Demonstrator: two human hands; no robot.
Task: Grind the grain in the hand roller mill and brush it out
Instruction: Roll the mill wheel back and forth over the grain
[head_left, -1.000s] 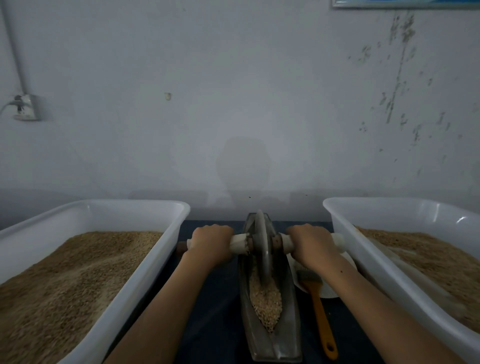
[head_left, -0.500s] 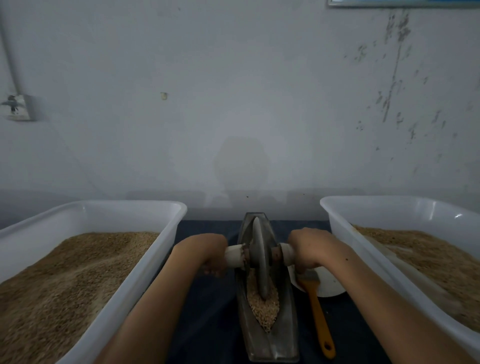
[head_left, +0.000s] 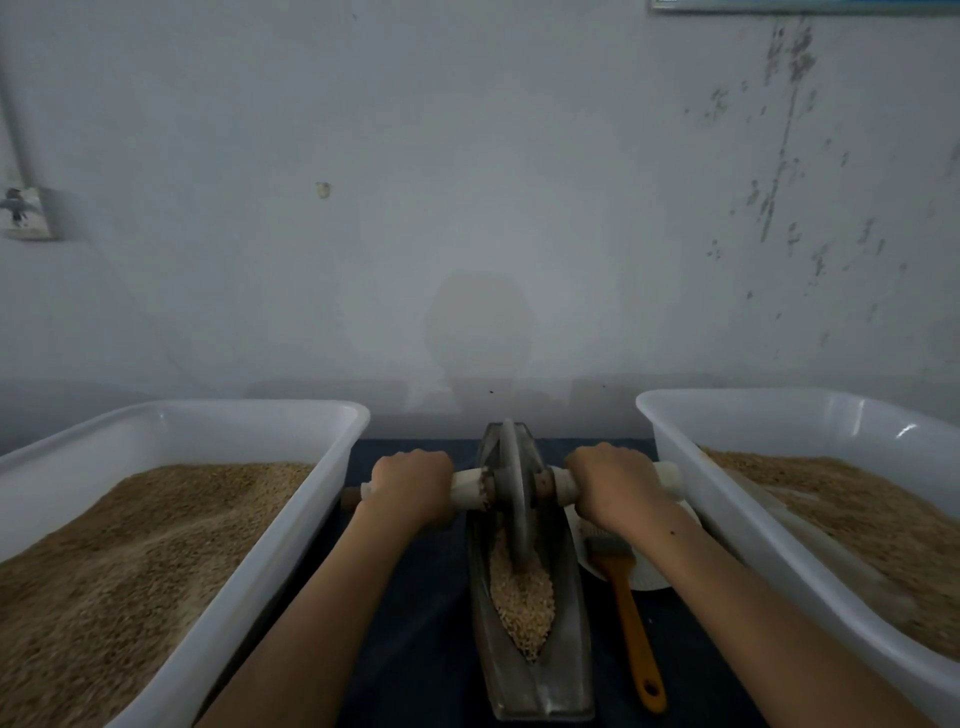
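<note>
Between two tubs (head_left: 291, 525) | one mill (head_left: 530, 670) – two hands (head_left: 413, 486) gripping – one brush (head_left: 631, 623)

My left hand (head_left: 413, 486) covers the middle of the left handle (head_left: 466, 487), and my right hand (head_left: 613, 486) covers most of the right handle (head_left: 667, 479), so my fingers underneath are out of sight. My right wrist hides the brush (head_left: 631, 613) bristles and much of the plate (head_left: 652, 577) beneath them. The wheel (head_left: 511, 493) hides the grain (head_left: 522, 603) right under it and the far end of the trough (head_left: 530, 686). The left tub (head_left: 249, 587) is cut off by the left and bottom edges, the right tub (head_left: 769, 551) by the right and bottom edges. A pale thing lying in the right tub's grain is too blurred to make out. The wall box (head_left: 26, 213) at far left is blurred and clipped by the edge.
</note>
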